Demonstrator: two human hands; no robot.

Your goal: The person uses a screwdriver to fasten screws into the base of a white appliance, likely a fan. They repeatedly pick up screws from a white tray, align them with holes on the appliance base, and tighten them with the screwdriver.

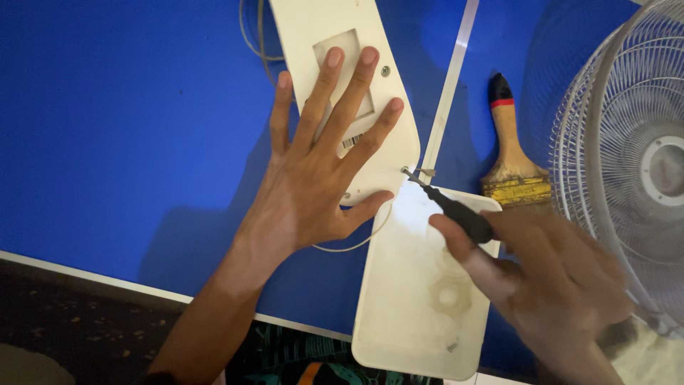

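My left hand [320,164] lies flat with fingers spread on a cream plastic panel [313,28] that rests on the blue table [121,128]. My right hand [556,285] grips a black-handled screwdriver [456,212]. Its tip touches a screw point at the lower right corner of that panel, near 570,240. A second cream plastic panel [413,314] lies under the screwdriver, reaching toward the table's near edge. My right hand is blurred.
A paintbrush [509,153] with a wooden handle and yellow ferrule lies right of the panels. A white wire fan guard [627,164] stands at the right. A thin cable [251,36] runs from behind the upper panel. A pale strip [449,85] crosses the table.
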